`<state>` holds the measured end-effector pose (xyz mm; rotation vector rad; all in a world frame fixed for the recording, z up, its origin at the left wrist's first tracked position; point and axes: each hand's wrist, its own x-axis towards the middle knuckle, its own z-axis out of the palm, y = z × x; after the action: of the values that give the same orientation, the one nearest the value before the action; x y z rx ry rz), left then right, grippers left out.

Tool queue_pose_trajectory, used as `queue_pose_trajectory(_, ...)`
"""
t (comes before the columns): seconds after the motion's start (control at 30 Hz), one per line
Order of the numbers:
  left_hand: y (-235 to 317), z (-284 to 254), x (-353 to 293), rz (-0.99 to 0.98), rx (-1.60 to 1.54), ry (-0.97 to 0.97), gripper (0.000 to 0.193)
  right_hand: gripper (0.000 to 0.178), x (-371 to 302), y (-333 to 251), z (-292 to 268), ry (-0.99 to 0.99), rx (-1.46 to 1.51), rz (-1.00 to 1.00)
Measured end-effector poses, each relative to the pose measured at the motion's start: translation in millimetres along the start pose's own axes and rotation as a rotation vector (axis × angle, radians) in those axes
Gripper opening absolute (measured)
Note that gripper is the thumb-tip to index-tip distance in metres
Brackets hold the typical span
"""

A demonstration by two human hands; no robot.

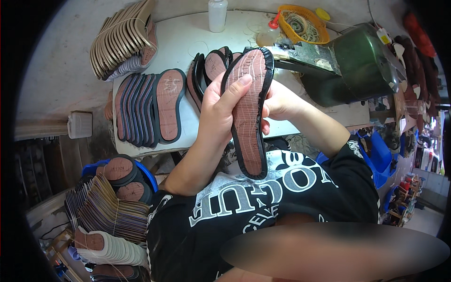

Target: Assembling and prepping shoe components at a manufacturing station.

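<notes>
Left hand [224,101] clamps 1 reddish-brown, foot-shaped, black-rimmed sole [248,122]; right hand [281,101] beside it, grip hidden. Probably light, bendy; hold mid-length edges.

The sole [247,124] looks matt and paper-like across its reddish-brown face — its black edging [269,63] is glossy and puckered. The green machine housing [359,68] shines like painted metal; the white tabletop [174,40] looks smooth. The orange basket [285,24] and translucent bottle [217,18] look like plastic — the black shirt [350,202], matt cloth.
</notes>
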<state>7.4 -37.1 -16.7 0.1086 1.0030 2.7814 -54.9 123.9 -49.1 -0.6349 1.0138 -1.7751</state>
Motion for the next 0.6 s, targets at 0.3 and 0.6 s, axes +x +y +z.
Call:
queue_pose_trajectory(0.3, 0, -4, -3, 0.325, 0.367, 0.205, 0.028, 0.020, -7, -31, 27, 0.212, -0.310, 0.001)
queue_pose_trajectory(0.6, -9, -14, 5, 0.475, 0.724, 0.336, 0.030, 0.021, -7, -33, 30, 0.444, -0.558, 0.082)
